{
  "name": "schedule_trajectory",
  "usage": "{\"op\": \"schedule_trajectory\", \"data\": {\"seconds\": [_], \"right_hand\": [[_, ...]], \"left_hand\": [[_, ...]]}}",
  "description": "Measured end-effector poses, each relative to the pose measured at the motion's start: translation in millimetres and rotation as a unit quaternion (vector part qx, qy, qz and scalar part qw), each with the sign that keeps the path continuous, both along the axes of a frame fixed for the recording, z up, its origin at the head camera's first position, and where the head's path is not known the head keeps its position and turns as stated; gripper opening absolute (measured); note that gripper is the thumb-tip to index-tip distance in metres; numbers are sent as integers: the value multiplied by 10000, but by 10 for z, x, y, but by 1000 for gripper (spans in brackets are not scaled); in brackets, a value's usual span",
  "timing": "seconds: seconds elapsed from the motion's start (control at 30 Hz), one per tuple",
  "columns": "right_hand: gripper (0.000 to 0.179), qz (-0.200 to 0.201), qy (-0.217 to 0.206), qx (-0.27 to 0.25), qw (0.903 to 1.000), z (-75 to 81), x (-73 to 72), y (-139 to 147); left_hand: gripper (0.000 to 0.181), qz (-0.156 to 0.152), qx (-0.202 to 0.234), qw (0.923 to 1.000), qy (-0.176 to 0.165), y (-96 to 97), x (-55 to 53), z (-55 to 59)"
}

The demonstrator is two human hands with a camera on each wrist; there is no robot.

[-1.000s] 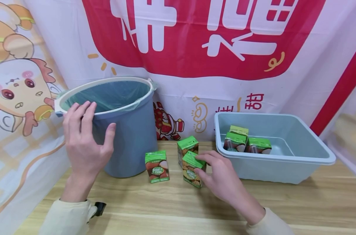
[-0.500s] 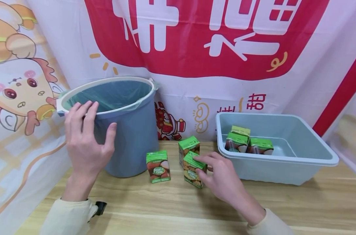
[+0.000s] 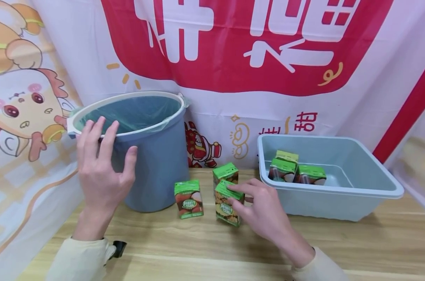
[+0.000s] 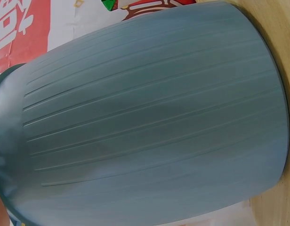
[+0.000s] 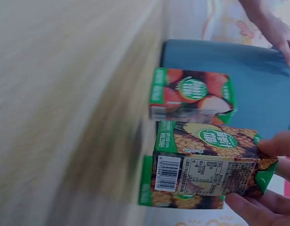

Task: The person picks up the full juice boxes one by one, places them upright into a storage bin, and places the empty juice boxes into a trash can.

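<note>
Since half a second ago the right hand (image 3: 265, 212) has tipped the yellow-fronted carton (image 3: 227, 203) slightly leftward on the wooden tabletop (image 3: 198, 249); its fingers and thumb pinch the carton's green top, and the carton stands just in front of a second carton (image 3: 225, 173) and right of a red-fronted carton (image 3: 188, 198). The left hand (image 3: 101, 171) has barely shifted, fingers straight and resting against the rim of the blue bin (image 3: 156, 156), holding nothing. A pale blue tub (image 3: 356, 195) to the right holds three more cartons. A red-and-white printed banner (image 3: 233, 58) hangs behind. The left wrist view shows only the bin's ribbed wall; the right wrist view is motion-blurred.
</note>
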State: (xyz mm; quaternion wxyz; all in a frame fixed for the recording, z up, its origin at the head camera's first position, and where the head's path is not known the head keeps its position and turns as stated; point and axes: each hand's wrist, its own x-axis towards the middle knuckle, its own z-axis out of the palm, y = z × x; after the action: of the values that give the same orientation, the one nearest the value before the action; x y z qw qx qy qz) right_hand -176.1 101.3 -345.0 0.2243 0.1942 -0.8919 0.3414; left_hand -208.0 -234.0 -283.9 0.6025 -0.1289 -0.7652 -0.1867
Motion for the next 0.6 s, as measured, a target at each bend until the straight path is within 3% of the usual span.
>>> {"op": "schedule_trajectory", "data": {"seconds": [0.17, 0.37, 0.6], "right_hand": [[30, 142, -74, -149, 9998, 154, 5, -65], [27, 477, -367, -844, 9946, 357, 21, -125], [28, 809, -216, -1402, 9866, 468, 13, -113]], "left_hand": [[58, 100, 54, 9999, -128, -15, 30, 9], [56, 120, 174, 9996, -192, -19, 46, 14], [53, 135, 147, 9997, -138, -7, 42, 30]]}}
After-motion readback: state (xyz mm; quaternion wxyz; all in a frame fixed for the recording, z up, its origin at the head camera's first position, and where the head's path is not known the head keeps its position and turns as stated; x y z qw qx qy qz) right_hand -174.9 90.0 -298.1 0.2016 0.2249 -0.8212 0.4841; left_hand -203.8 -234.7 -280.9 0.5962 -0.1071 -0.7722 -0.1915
